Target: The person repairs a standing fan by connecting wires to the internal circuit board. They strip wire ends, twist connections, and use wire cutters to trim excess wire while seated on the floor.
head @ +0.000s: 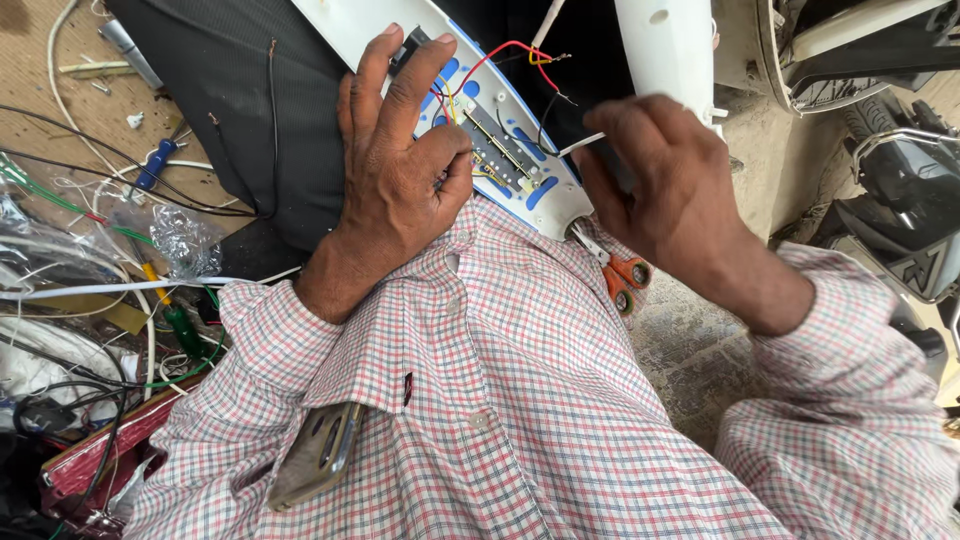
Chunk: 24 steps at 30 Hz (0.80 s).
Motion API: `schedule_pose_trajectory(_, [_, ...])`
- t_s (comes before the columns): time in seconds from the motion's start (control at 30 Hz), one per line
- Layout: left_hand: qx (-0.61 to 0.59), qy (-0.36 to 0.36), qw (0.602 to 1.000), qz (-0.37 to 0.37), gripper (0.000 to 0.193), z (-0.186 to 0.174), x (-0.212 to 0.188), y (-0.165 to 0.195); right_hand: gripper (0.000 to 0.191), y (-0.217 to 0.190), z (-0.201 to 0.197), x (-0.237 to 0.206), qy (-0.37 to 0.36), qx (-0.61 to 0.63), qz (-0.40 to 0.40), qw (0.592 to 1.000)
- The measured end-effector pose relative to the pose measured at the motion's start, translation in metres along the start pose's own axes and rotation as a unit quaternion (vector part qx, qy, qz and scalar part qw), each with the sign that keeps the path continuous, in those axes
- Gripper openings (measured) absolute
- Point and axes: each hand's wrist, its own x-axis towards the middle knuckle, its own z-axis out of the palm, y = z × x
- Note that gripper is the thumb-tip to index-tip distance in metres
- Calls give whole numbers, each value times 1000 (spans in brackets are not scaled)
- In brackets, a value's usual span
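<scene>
— Pressing down with my left hand [400, 175], I have the fingers spread flat over the white and blue plastic casing [520, 150] and the thumb hooked round its near edge, so it sits pinned against my chest in the upper middle of the frame. My right hand [665, 195] is curled closed around something dark and slim; the hand is blurred, so I cannot tell what the tool is.

— How far along does it look?

— Partway, I judge. One half of the shell is off, and the circuit board [505, 150] lies bare inside. A red wire [500, 50] and a black wire [545, 115] stick up from it with loose ends, joined to nothing that I can see. A thin white wire [580, 145] runs from the board toward my right fingers.

— So what is left?

— By my reckoning the loose ends want fixing, and then the casing wants closing. The other white piece [665, 50] stands apart at the upper right, not fitted on.

— Anything near to hand?

— Orange-handled scissors [625, 275] poke out just under the casing's lower end, at the middle right. A blue-handled screwdriver [155, 165] lies at the left among tangled cables, and a green-handled one [180, 325] lower down. A phone [315, 455] sits in my checked shirt pocket at the bottom.
</scene>
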Motion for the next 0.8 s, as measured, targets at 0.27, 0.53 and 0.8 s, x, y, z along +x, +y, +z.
schedule_pose_trajectory(0.27, [32,15,999,31,12,-15,6,1,21,-5,21,16,89,-17,7,996])
schedule_pose_trajectory(0.53, [-38,49,996,62,16,-20,16,-11,28,-37,39,25,-25,-208,-18,978])
schedule_pose_trajectory(0.8, [-90,30,995,15,12,-27,9,-11,13,-24,36,18,19,-68,-27,997])
